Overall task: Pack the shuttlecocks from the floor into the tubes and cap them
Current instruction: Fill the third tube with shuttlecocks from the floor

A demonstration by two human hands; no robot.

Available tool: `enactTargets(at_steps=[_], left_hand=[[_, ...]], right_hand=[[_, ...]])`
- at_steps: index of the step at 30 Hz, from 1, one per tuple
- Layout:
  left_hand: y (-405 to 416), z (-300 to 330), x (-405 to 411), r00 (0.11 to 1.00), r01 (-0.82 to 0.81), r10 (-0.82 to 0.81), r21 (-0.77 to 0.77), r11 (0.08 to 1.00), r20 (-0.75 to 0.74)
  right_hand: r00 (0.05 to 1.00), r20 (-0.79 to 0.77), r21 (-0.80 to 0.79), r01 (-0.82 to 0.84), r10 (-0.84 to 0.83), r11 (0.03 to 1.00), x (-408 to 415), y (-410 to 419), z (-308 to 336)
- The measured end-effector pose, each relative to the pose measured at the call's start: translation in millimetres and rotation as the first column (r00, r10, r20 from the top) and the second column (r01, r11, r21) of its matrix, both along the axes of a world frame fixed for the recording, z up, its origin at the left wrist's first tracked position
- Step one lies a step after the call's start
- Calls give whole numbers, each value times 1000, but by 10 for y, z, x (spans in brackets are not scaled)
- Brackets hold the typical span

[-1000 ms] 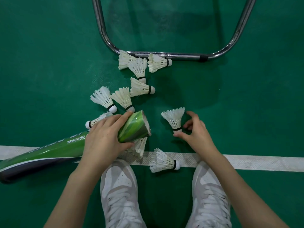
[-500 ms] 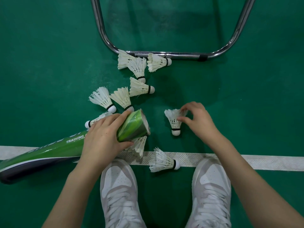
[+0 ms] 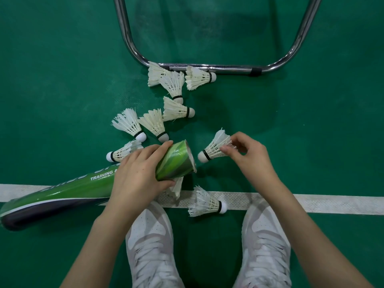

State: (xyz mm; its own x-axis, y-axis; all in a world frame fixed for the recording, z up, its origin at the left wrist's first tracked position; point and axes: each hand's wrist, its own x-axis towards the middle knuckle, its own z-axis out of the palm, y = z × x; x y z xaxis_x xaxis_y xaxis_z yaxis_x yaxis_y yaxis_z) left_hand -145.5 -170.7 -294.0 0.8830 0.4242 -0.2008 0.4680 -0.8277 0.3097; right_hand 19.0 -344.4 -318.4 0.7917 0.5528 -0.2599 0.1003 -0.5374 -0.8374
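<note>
A green tube (image 3: 62, 192), printed "TRAINING &" in white, lay slanted across the white court line (image 3: 332, 204). The left hand (image 3: 139, 173) gripped it near its open mouth. Just right of the mouth, the right hand (image 3: 249, 156) pinched a shuttlecock (image 3: 214, 150) by its feathers, cork toward the tube.

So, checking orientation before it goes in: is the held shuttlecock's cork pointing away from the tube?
No, the shuttlecock's cork faces the tube's open mouth.
</note>
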Motion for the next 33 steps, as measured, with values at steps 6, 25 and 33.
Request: enactTargets(at_steps=[6, 25, 33], left_hand=[[-83, 6, 43, 999, 32, -32, 4, 999, 5], [-156, -20, 78, 994, 76, -83, 104, 992, 67], [-151, -48, 61, 992, 65, -75, 97, 993, 101]], right_hand=[[994, -104, 166, 35, -18, 985, -220, 78, 207], [939, -336, 269, 19, 76, 963, -584, 260, 226], [883, -446, 304, -7, 149, 953, -511, 268, 177]])
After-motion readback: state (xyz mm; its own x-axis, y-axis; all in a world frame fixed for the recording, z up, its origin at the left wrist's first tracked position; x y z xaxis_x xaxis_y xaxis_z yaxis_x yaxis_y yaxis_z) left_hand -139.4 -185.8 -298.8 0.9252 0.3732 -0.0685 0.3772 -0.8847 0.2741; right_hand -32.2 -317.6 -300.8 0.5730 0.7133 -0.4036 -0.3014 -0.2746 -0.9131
